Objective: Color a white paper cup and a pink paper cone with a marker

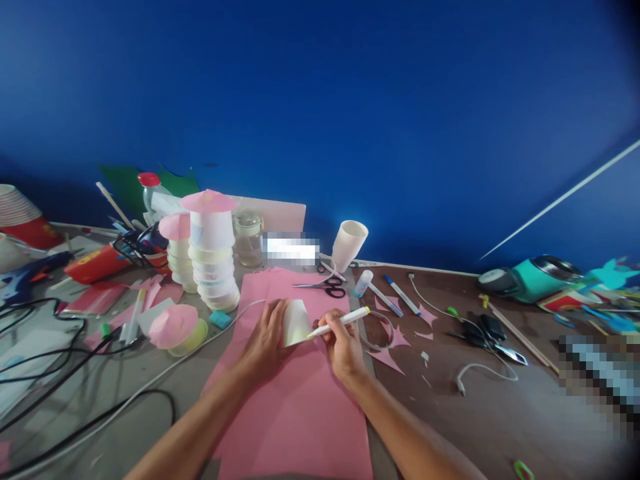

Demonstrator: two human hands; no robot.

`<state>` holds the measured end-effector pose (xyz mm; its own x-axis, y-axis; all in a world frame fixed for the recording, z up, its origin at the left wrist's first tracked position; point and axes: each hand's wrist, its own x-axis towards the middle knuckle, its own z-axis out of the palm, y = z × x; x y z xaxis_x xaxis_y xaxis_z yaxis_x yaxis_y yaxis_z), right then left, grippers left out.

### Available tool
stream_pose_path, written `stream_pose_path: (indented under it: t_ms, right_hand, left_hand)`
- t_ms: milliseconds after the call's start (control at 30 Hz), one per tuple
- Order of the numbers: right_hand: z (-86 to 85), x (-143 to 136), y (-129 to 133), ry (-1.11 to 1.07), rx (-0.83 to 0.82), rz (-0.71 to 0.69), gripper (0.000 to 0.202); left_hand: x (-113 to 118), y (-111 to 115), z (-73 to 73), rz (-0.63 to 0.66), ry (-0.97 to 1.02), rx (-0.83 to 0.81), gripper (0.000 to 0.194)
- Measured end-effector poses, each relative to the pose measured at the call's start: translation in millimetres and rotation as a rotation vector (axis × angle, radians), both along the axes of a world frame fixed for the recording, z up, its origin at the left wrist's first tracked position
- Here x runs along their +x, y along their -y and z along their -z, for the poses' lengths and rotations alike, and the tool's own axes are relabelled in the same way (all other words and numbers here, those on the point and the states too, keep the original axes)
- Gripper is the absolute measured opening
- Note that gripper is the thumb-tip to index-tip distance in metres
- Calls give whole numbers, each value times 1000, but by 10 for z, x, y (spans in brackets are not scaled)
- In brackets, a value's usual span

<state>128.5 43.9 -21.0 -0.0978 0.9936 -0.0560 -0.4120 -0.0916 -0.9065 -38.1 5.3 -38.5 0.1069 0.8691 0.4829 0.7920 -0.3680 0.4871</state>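
Observation:
My left hand [267, 340] is closed around the side of a white paper cup [297, 321], which lies tilted over the pink paper sheet [295, 420]. Pale yellow-green colour shows near the cup's lower right part. In my right hand [344, 347] is a white marker pen [345, 321] with a yellow end, its tip at the cup's right edge. Black-handled scissors [333, 287] lie just beyond on the pink sheet. Left of my hands stand stacked paper cups [213, 260] topped with a pink paper cone [209, 201].
A nested cup stack [349, 245] leans near the blue wall. A glue stick [363, 283], a blue-capped marker [403, 295] and pink scraps [397, 337] lie to the right. A cable [165, 370] crosses the left side. A glass jar [249, 239] stands behind.

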Motion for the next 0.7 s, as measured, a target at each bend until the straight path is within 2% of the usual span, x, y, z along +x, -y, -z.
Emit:
stream_pose_path:
  t_ms: [233,367,500,700]
  right_hand:
    - [-34,11,-14,78,-5,59,33]
    - [-69,1,-55,-27,-71,137,42]
    - [-60,-5,-48,-79,-43,100,40]
    - [4,16,-5,19,30,4,37]
  left_hand:
    - [-15,-18,54,-5,2,-1,67]
    - [-10,-26,82,-39,12,-21,73]
    - [-8,-23,73,-33,20,-9,68]
    - [-18,-15,63,11,24,14,66]
